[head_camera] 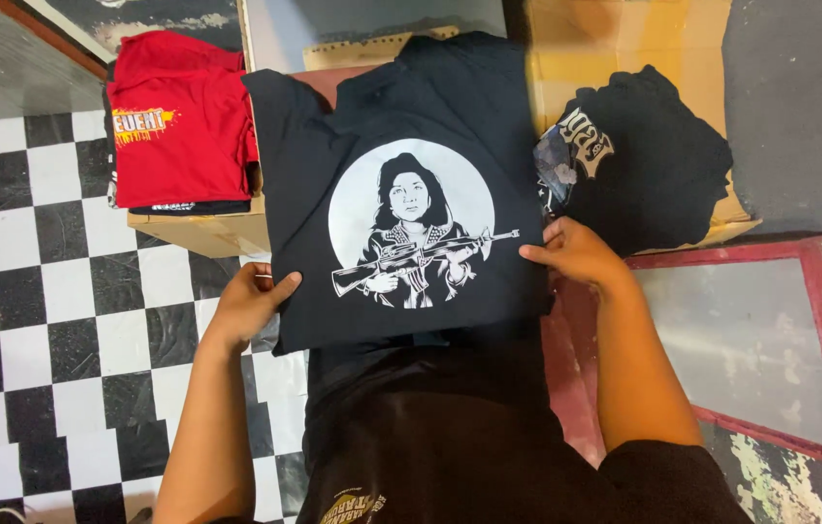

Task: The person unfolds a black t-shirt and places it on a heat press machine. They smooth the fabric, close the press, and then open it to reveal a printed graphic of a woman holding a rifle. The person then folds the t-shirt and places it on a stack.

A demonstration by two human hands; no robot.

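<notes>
A folded black T-shirt (401, 116) with a round white print of a figure holding a rifle lies in front of me, its upper part over the cardboard boxes. My left hand (248, 303) grips its lower left edge, thumb on top. My right hand (576, 254) grips its right edge beside the print. Both hands hold the shirt flat, print facing up.
A stack of folded shirts with a red shirt (178, 121) on top sits on a cardboard box (212, 233) at the left. A crumpled black shirt (654, 155) lies on another box at the right. A red-framed screen (751, 340) rests on the floor. Checkered tiles (52, 291) cover the left floor.
</notes>
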